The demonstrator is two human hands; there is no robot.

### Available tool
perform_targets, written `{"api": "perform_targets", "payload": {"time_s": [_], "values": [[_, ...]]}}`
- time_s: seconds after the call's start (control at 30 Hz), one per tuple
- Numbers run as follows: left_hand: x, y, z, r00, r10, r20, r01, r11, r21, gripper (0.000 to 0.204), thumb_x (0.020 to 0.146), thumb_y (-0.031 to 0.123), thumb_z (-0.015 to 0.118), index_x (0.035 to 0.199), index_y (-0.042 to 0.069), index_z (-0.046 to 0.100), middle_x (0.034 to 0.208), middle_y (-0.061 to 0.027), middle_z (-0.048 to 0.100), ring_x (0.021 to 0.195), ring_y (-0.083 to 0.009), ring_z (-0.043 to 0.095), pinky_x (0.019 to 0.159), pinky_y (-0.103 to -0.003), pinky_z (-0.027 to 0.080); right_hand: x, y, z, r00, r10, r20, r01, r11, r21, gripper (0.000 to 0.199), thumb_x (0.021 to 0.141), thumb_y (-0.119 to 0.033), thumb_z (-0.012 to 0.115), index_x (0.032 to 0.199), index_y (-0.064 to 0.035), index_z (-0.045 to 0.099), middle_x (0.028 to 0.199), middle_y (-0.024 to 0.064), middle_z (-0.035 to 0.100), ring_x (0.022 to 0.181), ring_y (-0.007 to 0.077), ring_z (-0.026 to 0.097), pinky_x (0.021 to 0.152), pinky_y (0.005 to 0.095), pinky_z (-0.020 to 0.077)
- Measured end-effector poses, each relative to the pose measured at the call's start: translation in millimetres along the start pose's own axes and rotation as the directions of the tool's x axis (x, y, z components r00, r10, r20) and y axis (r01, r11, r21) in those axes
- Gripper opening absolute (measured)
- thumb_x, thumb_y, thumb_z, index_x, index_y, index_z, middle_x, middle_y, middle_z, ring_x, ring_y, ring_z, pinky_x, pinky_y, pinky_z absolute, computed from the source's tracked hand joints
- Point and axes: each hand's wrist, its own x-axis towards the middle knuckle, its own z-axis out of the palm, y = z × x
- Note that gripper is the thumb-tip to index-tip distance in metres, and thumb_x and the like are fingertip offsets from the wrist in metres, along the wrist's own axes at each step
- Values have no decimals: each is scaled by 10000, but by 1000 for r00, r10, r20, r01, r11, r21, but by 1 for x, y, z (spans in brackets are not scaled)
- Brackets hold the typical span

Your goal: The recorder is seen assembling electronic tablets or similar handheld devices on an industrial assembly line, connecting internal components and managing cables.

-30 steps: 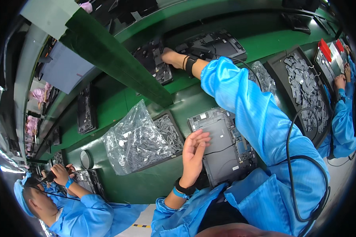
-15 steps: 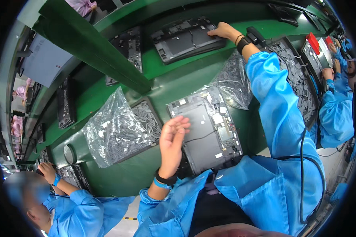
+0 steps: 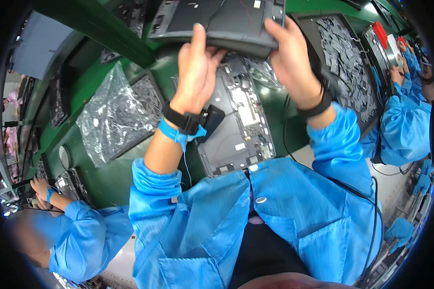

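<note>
Both my hands are raised at the far edge of the work area, gripping a dark, opened laptop base [image 3: 236, 17] by its near side. My left hand [image 3: 194, 77] has its thumb over the near edge, with the other fingers partly hidden below. My right hand [image 3: 296, 62] clasps the near right corner, thumb on top. Thin wires cross the held base, which looks thick at its front edge; I cannot tell if it is more than one. Below my hands, another open laptop base [image 3: 222, 139] with exposed boards lies flat on the green bench, near my body.
Left of it, a clear plastic bag [image 3: 113, 120] covers part of a tray of small dark parts [image 3: 147, 94]. At right stands another tray of dark pieces [image 3: 345, 62]. A green post [image 3: 101, 29] rises at far left. Co-workers sit on both sides.
My left hand has left the space over the near laptop base and joined my right hand on the far one. That far base has lifted and come closer. The whole view has shifted.
</note>
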Motion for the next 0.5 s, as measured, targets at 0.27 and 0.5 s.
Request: {"api": "perform_targets", "payload": {"time_s": [0.27, 0.5], "values": [[-74, 21, -60, 974, -16, -225, 59, 981, 185, 388, 1000, 282, 561, 1241, -22, 543, 1158, -103, 636, 1026, -195, 630, 893, -340, 519, -111, -10, -72, 994, -95, -57, 91, 994, -68, 364, 989, -108, 516, 1328, 20, 481, 1272, 133, 562, 1141, 176, 556, 960, 342, 462], [-147, 11, -105, 933, -171, -318, 295, 869, 397, 430, 1002, 256, 549, 1312, -33, 476, 1202, -110, 605, 1043, -174, 607, 915, -305, 491, -41, 5, -84, 913, 4, 408, 347, 519, -781, 98, 889, -72, 643, 965, -56, 703, 892, 63, 676, 845, 165, 652, 724, 285, 511]]}}
